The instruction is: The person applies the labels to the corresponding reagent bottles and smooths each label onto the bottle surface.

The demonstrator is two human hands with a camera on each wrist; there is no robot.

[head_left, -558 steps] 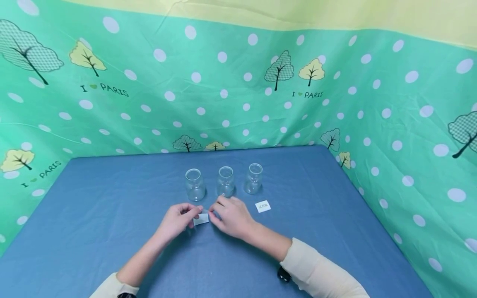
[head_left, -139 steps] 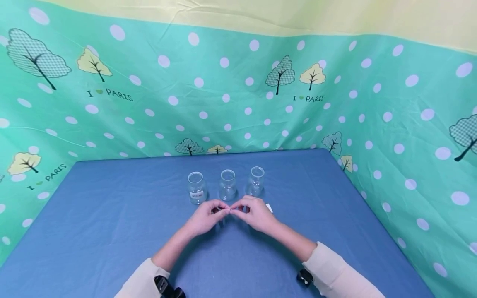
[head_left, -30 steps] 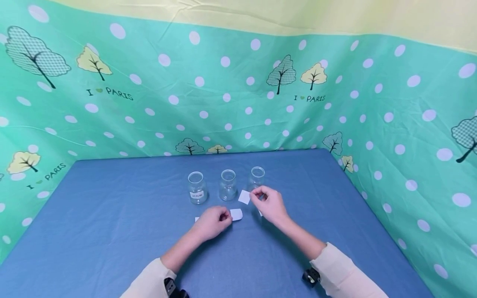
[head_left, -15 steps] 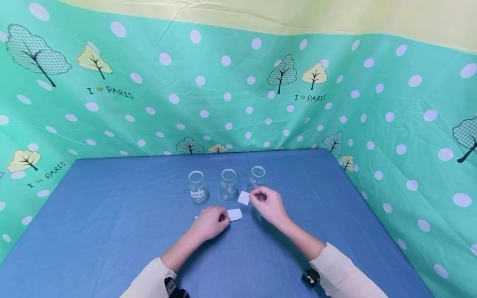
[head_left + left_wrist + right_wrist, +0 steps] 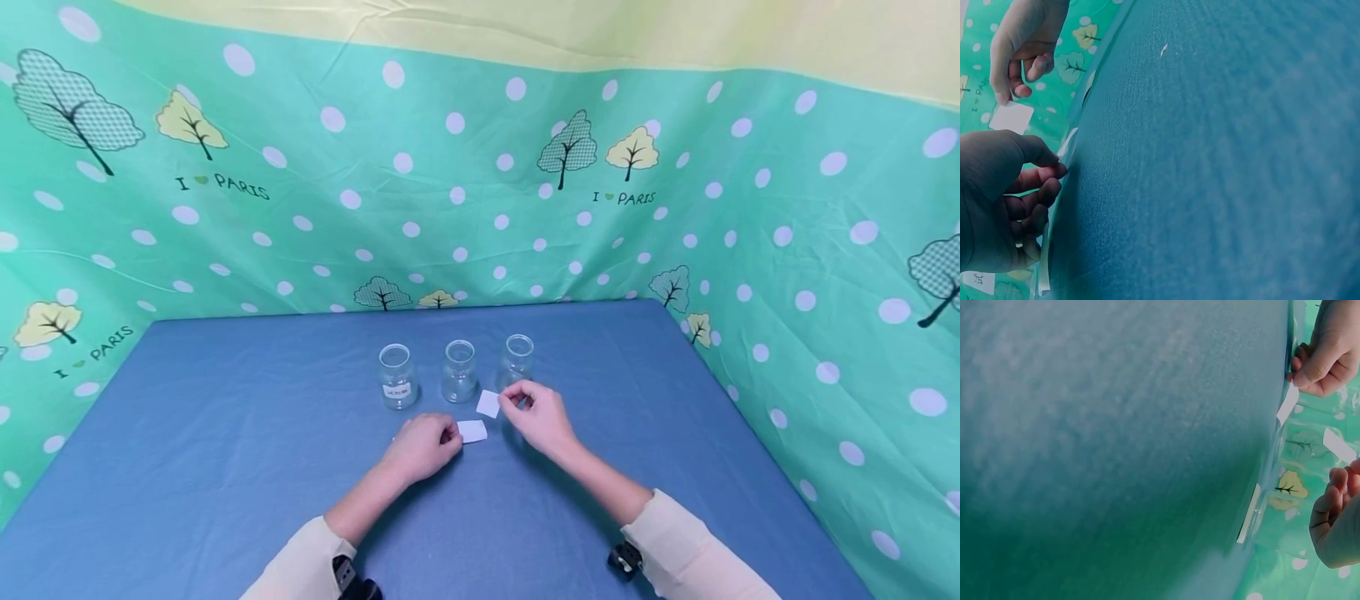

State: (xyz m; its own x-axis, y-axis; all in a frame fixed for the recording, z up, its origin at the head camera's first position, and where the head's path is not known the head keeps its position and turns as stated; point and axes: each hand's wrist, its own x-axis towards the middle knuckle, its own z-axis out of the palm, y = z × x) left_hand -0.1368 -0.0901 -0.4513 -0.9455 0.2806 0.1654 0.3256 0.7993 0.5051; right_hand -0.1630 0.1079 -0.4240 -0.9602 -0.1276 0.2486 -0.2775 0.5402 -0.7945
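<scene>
The leftmost jar (image 5: pixel 398 377) is now labelled; by the right hand (image 5: pixel 542 421), parted from the left hand (image 5: pixel 422 447), a white square (image 5: pixel 487 404) is held slightly lower.

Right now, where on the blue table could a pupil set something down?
Bare table lies left of the labelled jar, behind the three jars up to the patterned curtain, and well right of the right hand. It is crowded just before the jars, where the left hand and right hand pinch white slips.
</scene>
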